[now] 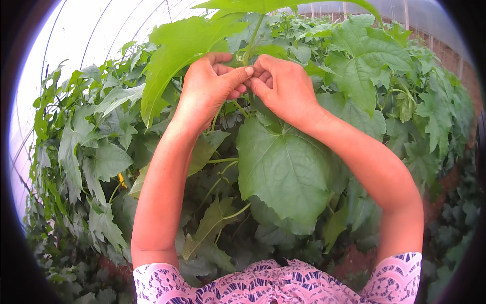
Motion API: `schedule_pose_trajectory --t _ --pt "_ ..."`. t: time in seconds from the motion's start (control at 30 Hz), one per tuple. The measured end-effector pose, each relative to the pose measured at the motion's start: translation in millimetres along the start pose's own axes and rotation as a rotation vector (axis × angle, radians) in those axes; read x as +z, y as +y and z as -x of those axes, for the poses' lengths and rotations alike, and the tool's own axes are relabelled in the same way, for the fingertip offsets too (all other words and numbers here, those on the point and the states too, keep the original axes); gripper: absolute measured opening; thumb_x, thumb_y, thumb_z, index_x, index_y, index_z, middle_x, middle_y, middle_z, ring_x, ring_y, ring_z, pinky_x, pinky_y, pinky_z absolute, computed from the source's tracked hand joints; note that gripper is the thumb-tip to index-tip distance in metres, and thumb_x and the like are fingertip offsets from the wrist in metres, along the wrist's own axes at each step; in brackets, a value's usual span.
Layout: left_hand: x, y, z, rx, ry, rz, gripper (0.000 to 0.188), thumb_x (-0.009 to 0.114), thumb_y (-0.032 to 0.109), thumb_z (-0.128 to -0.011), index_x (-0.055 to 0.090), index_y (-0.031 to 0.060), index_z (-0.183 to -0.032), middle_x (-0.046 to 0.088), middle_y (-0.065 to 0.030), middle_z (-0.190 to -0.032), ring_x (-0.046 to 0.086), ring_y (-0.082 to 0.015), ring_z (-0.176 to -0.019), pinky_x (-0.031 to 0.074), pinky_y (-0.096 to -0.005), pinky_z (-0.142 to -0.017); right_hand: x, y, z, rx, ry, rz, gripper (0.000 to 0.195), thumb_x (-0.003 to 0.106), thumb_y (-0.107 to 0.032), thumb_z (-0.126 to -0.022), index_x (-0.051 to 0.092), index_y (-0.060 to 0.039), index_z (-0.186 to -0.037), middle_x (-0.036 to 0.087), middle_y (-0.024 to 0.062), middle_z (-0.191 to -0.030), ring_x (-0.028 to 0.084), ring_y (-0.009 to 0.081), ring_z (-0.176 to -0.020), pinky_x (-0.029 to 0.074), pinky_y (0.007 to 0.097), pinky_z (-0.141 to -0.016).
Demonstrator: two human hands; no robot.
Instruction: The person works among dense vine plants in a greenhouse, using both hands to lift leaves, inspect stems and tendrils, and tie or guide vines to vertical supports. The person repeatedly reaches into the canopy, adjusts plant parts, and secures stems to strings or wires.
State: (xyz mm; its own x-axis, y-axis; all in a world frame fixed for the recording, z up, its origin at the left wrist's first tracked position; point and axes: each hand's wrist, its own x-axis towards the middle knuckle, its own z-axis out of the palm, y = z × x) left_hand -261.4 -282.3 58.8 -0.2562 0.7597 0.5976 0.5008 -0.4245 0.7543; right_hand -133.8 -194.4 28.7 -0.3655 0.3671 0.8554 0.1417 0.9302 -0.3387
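At the upper middle, both my hands meet around an upright green vine stem (252,40). My left hand (209,78) has its thumb laid across the front of the stem and its fingers curled beside it. My right hand (286,85) pinches at the same spot from the right, thumb and forefinger nearly touching the left thumb. Anything small between the fingertips is hidden. A big bright leaf (178,49) hangs over the left hand, while a broad darker leaf (283,171) spreads below the right one.
Dense lobed vine leaves (360,57) surround the hands. A yellow flower (122,180) shows low on the left. Thin curved greenhouse ribs (97,32) cross the pale film at the left, and a brown wall (436,43) stands at the far right. Reddish soil (351,262) shows below.
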Motion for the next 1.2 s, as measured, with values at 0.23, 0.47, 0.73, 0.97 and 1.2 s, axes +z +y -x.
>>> schedule_pose_trajectory --t 0.23,0.47,0.73,0.97,1.2 --pt "-10.9 7.1 -6.9 -0.114 -0.207 -0.018 0.022 0.072 0.021 -0.077 0.059 0.0036 -0.084 0.06 -0.0013 -0.078 0.054 -0.0065 -0.072 0.043 -0.0196 -0.065 -0.7 4.3 2.6 -0.017 -0.068 -0.022 0.012 0.063 -0.017 -0.077 0.058 -0.0072 -0.081 0.064 0.007 -0.077 0.062 0.0248 -0.073 0.047 0.0373 -0.063" --pt "-17.3 0.1 -1.7 -0.078 -0.151 -0.099 0.018 0.07 0.019 -0.078 0.058 0.0052 -0.081 0.06 -0.0001 -0.077 0.052 -0.0061 -0.073 0.04 -0.0219 -0.071 -22.0 13.4 -12.0 0.194 -0.307 -0.416 0.03 0.06 -0.019 -0.081 0.057 0.002 -0.103 0.061 0.0075 -0.089 0.058 0.0123 -0.078 0.046 0.0259 -0.07" --pt "-14.7 4.0 9.5 -0.051 -0.192 -0.005 0.016 0.068 0.015 -0.08 0.056 0.0054 -0.084 0.062 -0.0018 -0.086 0.057 -0.0089 -0.087 0.039 -0.0231 -0.085 -15.4 6.2 -35.5 0.417 -0.309 -0.49 0.043 0.061 -0.024 -0.081 0.052 -0.0045 -0.118 0.057 0.0011 -0.096 0.052 0.0085 -0.087 0.04 0.0231 -0.069" --pt "-26.4 -5.4 24.2 -0.074 -0.172 0.121 0.016 0.066 0.019 -0.082 0.055 0.0094 -0.089 0.065 -0.0028 -0.094 0.059 -0.011 -0.09 0.043 -0.0257 -0.083 -20.2 -3.2 -38.1 0.507 -0.246 -0.892 0.033 0.063 -0.024 -0.081 0.054 -0.0109 -0.11 0.055 0.0019 -0.105 0.051 0.0111 -0.096 0.041 0.0247 -0.079" --pt "-21.2 -9.6 17.2 -0.095 -0.095 0.241 0.019 0.064 0.024 -0.085 0.056 0.0078 -0.092 0.065 -0.0044 -0.095 0.06 -0.0107 -0.09 0.047 -0.0222 -0.076 -58.7 -5.1 -25.7 0.329 0.195 -1.062 0.024 0.059 -0.019 -0.087 0.054 -0.0052 -0.105 0.059 0.0063 -0.104 0.056 0.0151 -0.097 0.044 0.0324 -0.089"
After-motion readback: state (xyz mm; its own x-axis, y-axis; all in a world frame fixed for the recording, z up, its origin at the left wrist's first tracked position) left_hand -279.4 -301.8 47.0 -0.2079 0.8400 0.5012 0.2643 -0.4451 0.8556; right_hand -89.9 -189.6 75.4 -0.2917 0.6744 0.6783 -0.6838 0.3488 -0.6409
